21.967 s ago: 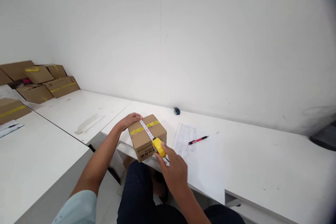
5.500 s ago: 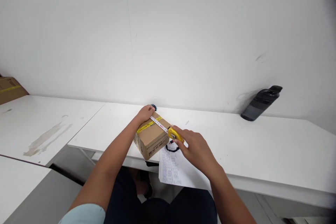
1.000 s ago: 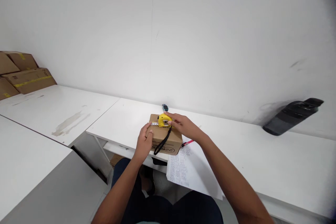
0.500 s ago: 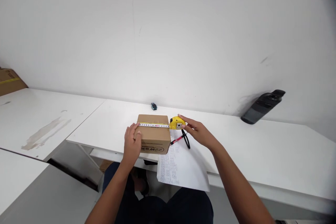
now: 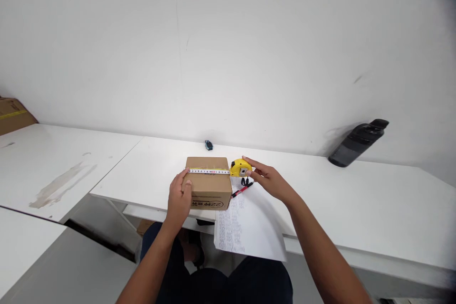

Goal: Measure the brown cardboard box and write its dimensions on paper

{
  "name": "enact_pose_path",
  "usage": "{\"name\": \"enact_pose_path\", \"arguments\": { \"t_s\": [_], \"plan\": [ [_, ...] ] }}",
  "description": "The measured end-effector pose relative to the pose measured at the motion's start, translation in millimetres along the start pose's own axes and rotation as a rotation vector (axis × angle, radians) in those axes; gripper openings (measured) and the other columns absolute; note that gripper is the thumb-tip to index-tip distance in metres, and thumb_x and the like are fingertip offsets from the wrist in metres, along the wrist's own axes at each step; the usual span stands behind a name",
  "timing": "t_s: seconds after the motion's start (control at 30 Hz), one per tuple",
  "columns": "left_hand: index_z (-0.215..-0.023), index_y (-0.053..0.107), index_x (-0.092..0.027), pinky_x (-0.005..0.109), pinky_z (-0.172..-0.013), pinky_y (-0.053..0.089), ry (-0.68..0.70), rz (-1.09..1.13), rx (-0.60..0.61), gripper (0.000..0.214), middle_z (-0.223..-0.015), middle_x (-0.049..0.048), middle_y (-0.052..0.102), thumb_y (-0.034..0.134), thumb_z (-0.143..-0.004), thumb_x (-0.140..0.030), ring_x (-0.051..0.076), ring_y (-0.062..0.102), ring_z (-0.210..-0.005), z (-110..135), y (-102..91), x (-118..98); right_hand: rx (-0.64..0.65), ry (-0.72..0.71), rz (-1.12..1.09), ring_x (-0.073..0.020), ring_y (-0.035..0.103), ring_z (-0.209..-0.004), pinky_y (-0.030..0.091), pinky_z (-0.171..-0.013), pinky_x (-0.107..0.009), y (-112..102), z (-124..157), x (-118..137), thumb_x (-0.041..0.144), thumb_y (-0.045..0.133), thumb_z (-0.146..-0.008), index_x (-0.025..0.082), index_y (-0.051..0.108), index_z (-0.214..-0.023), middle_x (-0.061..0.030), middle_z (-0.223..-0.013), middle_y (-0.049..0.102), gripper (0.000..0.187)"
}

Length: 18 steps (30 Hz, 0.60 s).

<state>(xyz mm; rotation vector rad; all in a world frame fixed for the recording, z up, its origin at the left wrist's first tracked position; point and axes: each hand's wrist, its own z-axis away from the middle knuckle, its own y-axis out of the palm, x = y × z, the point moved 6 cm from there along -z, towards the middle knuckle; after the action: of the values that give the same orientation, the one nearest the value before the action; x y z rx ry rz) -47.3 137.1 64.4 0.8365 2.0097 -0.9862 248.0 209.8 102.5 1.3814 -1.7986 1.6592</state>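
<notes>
A brown cardboard box with dark printing on its front rests at the desk's near edge. Across its top runs the pulled-out blade of a yellow tape measure. My left hand is closed round the box's left end, its fingertips at the blade's end and its thumb on the top. At the box's right edge, my right hand pinches the tape measure's case between thumb and fingers. A black wrist strap hangs from the case. Below it lie a red and black pen and a written sheet of paper.
The sheet overhangs the front of the white desk. A dark bottle leans against the wall at right. A small dark watch-like object lies near the wall. Another cardboard box stands far left.
The black strap, a long hanging loop before, is now bunched close under the tape measure. Both hands, the box and the blade stay nearly in place; the view has shifted slightly.
</notes>
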Motion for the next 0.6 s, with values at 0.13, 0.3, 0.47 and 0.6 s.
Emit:
{"name": "enact_pose_path", "arguments": {
  "t_s": [0.13, 0.3, 0.47, 0.6],
  "plan": [
    [-0.133, 0.058, -0.021, 0.045, -0.112, 0.036, 0.006, 0.002, -0.006, 0.042, -0.137, 0.0087, 0.058, 0.043, -0.095, -0.028, 0.026, 0.052, -0.127, 0, 0.0, 0, 0.0, -0.047, 0.02, -0.0178, 0.06, -0.082, 0.054, -0.082, -0.04, 0, -1, 7, 0.044, 0.05, -0.094, 0.037, 0.05, -0.142, 0.0001, -0.144, 0.053, 0.048],
    [-0.133, 0.058, -0.021, 0.046, -0.114, 0.035, 0.01, 0.023, 0.0, 0.042, -0.138, 0.0088, 0.058, 0.044, -0.094, -0.028, 0.026, 0.051, -0.129, 1, -1.7, 1, 0.047, -0.173, 0.045, -0.0184, 0.061, -0.083, 0.054, -0.085, -0.041, 25, -12, 40, 0.039, 0.05, -0.094, 0.034, 0.051, -0.141, -0.0024, -0.14, 0.057, 0.048],
    [-0.136, 0.057, -0.022, 0.047, -0.114, 0.034, 0.017, 0.043, 0.013, 0.045, -0.14, 0.0086, 0.057, 0.046, -0.093, -0.028, 0.026, 0.051, -0.13, 3, -1.9, 4, 0.133, -0.223, 0.092, -0.0209, 0.063, -0.092, 0.05, -0.091, -0.041, 64, -34, 84, 0.031, 0.052, -0.091, 0.03, 0.052, -0.14, -0.004, -0.13, 0.064, 0.048],
    [-0.146, 0.045, -0.022, 0.044, -0.116, 0.032, -0.045, 0.113, 0.015, 0.053, -0.15, 0.0087, 0.048, 0.045, -0.094, -0.031, 0.025, 0.044, -0.137, 7, 1.3, 11, 0.197, -0.294, 0.153, -0.0238, 0.062, -0.105, 0.045, -0.094, -0.041, 89, -47, 111, 0.03, 0.056, -0.091, 0.034, 0.052, -0.138, -0.0028, -0.129, 0.065, 0.047]
  ]
}}
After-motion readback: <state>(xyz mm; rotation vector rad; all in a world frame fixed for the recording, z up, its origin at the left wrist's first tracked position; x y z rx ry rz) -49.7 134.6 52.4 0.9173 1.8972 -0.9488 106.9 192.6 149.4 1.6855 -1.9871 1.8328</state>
